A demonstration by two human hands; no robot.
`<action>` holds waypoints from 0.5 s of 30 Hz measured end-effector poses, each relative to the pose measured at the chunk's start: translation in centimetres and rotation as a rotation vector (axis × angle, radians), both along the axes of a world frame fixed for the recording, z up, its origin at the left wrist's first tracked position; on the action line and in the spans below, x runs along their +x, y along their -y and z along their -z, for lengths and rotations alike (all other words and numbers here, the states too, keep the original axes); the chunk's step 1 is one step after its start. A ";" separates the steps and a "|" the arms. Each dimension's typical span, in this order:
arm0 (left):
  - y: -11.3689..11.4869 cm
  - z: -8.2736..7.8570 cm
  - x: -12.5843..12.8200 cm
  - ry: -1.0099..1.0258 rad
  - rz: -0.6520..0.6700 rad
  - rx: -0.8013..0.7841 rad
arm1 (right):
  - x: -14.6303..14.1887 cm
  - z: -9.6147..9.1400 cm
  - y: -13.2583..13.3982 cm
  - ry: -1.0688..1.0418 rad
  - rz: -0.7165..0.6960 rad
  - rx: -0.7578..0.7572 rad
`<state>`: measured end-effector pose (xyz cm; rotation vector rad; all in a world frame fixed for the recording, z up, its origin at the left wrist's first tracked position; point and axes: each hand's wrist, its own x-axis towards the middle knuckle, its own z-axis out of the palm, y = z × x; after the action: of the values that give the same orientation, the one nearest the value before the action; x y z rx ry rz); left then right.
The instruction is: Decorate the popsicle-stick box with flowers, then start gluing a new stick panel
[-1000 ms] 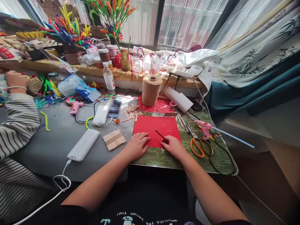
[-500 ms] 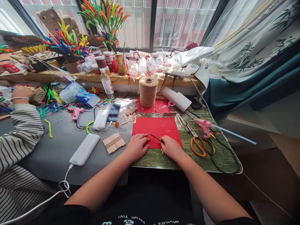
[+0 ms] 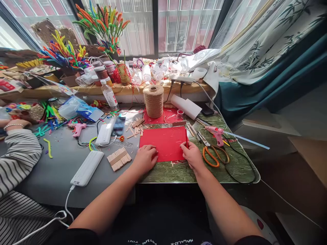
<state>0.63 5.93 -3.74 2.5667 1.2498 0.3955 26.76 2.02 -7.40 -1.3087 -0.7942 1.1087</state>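
A red sheet (image 3: 163,139) lies flat on the table in front of me. My left hand (image 3: 145,158) rests palm down on its lower left part, fingers stretched out and holding nothing. At the sheet's right edge, my right hand (image 3: 192,156) is closed in a pinch around a thin, dark reddish pencil-like stick (image 3: 187,137), which points away from me. Large scissors (image 3: 216,156) with orange handles lie just right of that hand. Small wood scraps (image 3: 173,164) are by the sheet's near edge.
Behind the sheet stands a twine spool (image 3: 153,102). A pink glue gun (image 3: 216,134) with its cord is at right. Left are a craft-stick bundle (image 3: 119,159), a white power bank (image 3: 87,168) and loose sticks (image 3: 136,127). Another person's striped sleeve (image 3: 22,149) reaches in at far left.
My right hand has moved right, from over the sheet to its right edge, and the stick has turned from slanting left to pointing away. My left hand stays on the sheet. The view has shifted slightly.
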 end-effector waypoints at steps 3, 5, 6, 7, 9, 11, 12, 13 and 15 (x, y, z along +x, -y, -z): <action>-0.2 -0.4 0.7 0.000 0.084 -0.009 | -0.1 0.3 0.2 0.074 0.010 0.011; -0.6 -0.4 1.3 -0.003 0.169 -0.042 | -0.2 0.5 0.1 0.129 -0.011 0.029; -0.9 -0.4 1.6 -0.004 0.200 -0.061 | -0.3 0.6 0.1 0.150 -0.021 0.034; -1.2 -0.3 1.9 -0.006 0.219 -0.078 | -0.3 0.7 0.1 0.165 -0.028 0.037; -1.9 -0.2 2.4 -0.014 0.229 -0.104 | -0.2 0.7 0.1 0.177 -0.038 0.034; -2.7 -0.1 2.8 -0.032 0.260 -0.118 | -0.1 0.6 0.1 0.178 -0.045 0.028; -2.9 -0.2 3.0 -0.044 0.293 -0.117 | -0.1 0.5 0.1 0.177 -0.047 0.026; -3.1 -0.2 3.1 -0.056 0.331 -0.106 | -0.1 0.5 0.2 0.176 -0.048 0.023; -3.0 -0.4 3.4 -0.078 0.400 -0.064 | -0.1 0.4 0.2 0.175 -0.044 0.014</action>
<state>4.05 8.91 -3.32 2.7095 0.7264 0.1696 26.64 1.85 -7.78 -1.3957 -0.9625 1.0307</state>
